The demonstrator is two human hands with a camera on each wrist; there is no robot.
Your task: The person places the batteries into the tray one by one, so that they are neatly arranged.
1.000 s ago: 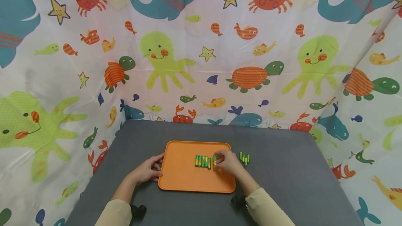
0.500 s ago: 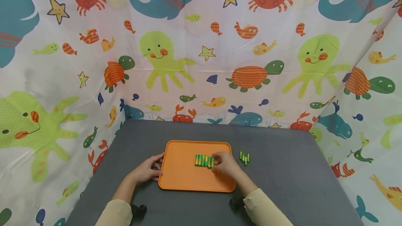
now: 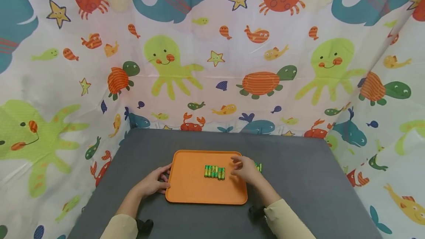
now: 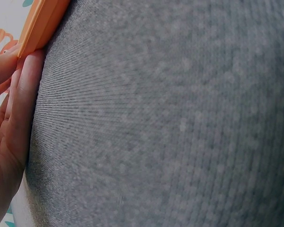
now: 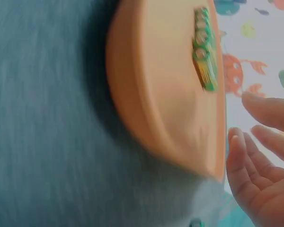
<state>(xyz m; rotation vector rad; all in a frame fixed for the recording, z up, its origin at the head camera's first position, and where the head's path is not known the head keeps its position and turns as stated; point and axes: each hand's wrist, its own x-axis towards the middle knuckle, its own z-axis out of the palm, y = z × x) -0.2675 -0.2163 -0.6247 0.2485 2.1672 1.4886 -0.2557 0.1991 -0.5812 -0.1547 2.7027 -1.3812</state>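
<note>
An orange tray lies on the grey table, with a row of several green and yellow batteries side by side near its middle. At the tray's left edge my left hand grips the rim; the left wrist view shows the thumb and a finger against the orange rim. My right hand hovers over the tray's right side, fingers loosely bent and holding nothing. In the right wrist view this hand is apart from the batteries. Loose batteries lie right of the tray, partly hidden behind the right hand.
Grey cloth covers the table, which extends on both sides of the tray. A curtain printed with sea animals hangs at the back and sides. Dark wrist devices sit below both forearms.
My right hand set a battery at the right end of the row, let go of it, and moved right toward the loose batteries. My left hand stayed on the tray's rim.
</note>
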